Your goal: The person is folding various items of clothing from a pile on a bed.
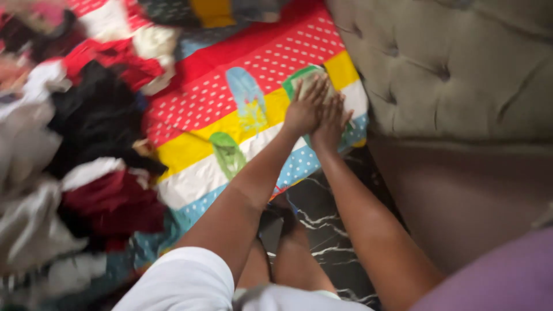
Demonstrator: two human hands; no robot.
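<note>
A: Both arms are stretched out ahead, and the left hand (306,107) is flat, fingers spread, pressing down on a small pale green cloth (309,80).

B: The right hand (332,122) sits just beside it, touching the left, also open and palm-down. Neither hand is gripping anything; they simply rest on the fabric.

A: And that little cloth lies directly under the left fingertips, mostly covered by them (only its far edge peeks out past the fingers).

B: Underneath both hands is the colourful sheet (230,98), with red dotted, yellow, white and blue dotted bands and a few cartoon-like patches. It runs off to the left of the hands.

A: Further left of the hands, well apart from them, there is a heap of clothes (86,150): black, dark red, white pieces, all rather blurred.

B: To the right of the hands, near them, stands a grey-green tufted sofa (461,75). Below the forearms you can see dark marbled floor (322,230) with white veins.

A: Closest to the camera, a white sleeve (178,285) on the left arm.
</note>
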